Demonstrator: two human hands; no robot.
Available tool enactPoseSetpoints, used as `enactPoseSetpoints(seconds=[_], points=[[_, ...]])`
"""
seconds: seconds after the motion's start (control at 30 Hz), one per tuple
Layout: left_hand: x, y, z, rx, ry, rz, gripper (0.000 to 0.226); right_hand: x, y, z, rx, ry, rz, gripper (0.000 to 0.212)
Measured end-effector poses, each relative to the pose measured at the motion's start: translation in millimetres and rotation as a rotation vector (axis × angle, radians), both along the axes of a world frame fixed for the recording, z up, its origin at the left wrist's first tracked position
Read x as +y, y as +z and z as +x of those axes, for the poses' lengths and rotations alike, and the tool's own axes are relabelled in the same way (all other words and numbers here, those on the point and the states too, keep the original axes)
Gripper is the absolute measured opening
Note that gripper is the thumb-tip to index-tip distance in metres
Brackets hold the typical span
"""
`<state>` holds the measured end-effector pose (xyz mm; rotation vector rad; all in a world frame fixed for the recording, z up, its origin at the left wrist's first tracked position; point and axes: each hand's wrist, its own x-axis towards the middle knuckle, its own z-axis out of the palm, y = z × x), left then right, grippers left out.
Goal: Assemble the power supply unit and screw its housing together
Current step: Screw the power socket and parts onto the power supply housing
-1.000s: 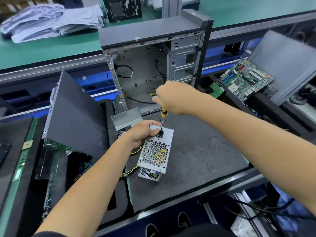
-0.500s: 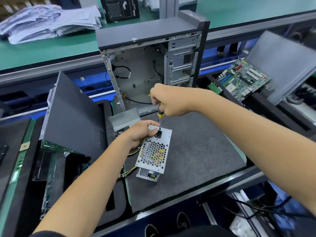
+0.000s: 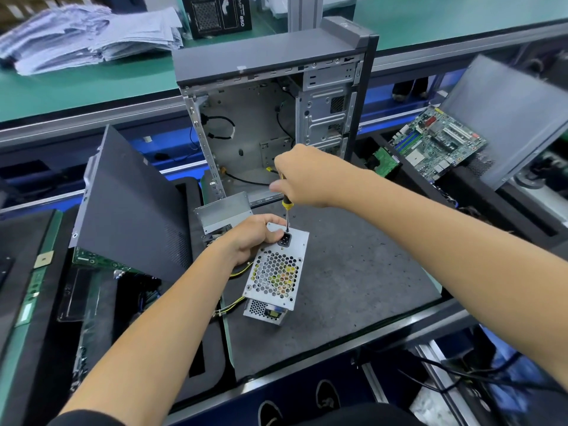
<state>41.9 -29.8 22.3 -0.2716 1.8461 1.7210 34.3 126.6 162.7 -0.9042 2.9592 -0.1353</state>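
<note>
The power supply unit [image 3: 276, 273] stands on end on the grey foam mat [image 3: 353, 287], near the mat's front-left, its honeycomb-vented face tilted up toward the camera and thin yellow wires [image 3: 229, 307] trailing from its lower left. The left hand [image 3: 250, 238] curls round the unit's upper-left corner to steady it, fingertips just beside the black socket [image 3: 284, 241]. Just above, the right hand [image 3: 302, 178] is closed round the handle of the yellow-and-black screwdriver [image 3: 287, 215], whose tip comes down at the socket's top edge; the screw itself is too small to make out. The risk as I judge it: the unit rests on a narrow end, so downward pressure slightly off-axis could tip it or let the tip slip out of the screw, skid across the sheet metal and strike the left fingers close by. A tilted driver could also chew the screw head or cross-thread it. Beyond stands the open computer case [image 3: 270, 118].
</note>
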Motion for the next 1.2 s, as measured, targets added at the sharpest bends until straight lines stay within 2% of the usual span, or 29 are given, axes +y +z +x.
enactPoseSetpoints(seconds=[0.1, 0.17, 0.23, 0.3, 0.43, 0.57, 0.7, 0.87, 0.97, 1.07, 1.2], points=[[-0.4, -0.1, 0.6, 0.004, 0.003, 0.002, 0.022, -1.6, -1.7, -0.1, 0.088, -0.05, 0.032, 0.044], [-0.5, 0.0, 0.8, 0.008, -0.001, -0.003, 0.021, 1.6, -2.8, -1.6, 0.015, 0.012, 0.061, 0.036], [0.0, -0.3, 0.7, 0.004, 0.002, -0.002, 0.021, 5.5, -0.5, -0.9, -0.12, 0.096, 0.032, 0.019], [0.2, -0.1, 0.2, 0.003, 0.004, 0.001, 0.022, 6.7, 1.9, -1.0, -0.176, 0.124, -0.004, 0.014], [0.9, 1.2, 0.0, -0.012, -0.004, 0.001, 0.021, 3.6, 1.1, -3.3, -0.017, 0.05, -0.065, 0.011], [1.0, 3.0, 0.4, -0.022, 0.006, 0.006, 0.022, 0.4, -3.2, -4.2, 0.011, 0.011, -0.069, 0.002], [0.4, 7.2, 1.1, -0.03, -0.013, 0.005, 0.019, 2.2, -3.8, -6.7, -0.031, 0.031, -0.132, 0.003], [0.0, 13.6, 1.0, -0.018, -0.056, -0.028, 0.015, 8.2, -3.1, -9.3, -0.187, -0.012, -0.41, 0.022], [2.1, 19.0, -0.1, 0.055, -0.116, -0.181, 0.01, 9.2, -6.3, -14.7, -0.234, -0.063, -0.488, 0.033], [6.8, 22.2, -1.6, 0.156, -0.155, -0.317, 0.007, 9.0, -10.8, -22.3, -0.224, -0.113, -0.482, 0.028], [12.7, 20.9, -4.3, 0.225, -0.142, -0.26, 0.001, 14.4, -19.6, -33.7, -0.318, -0.157, -0.473, 0.012]])
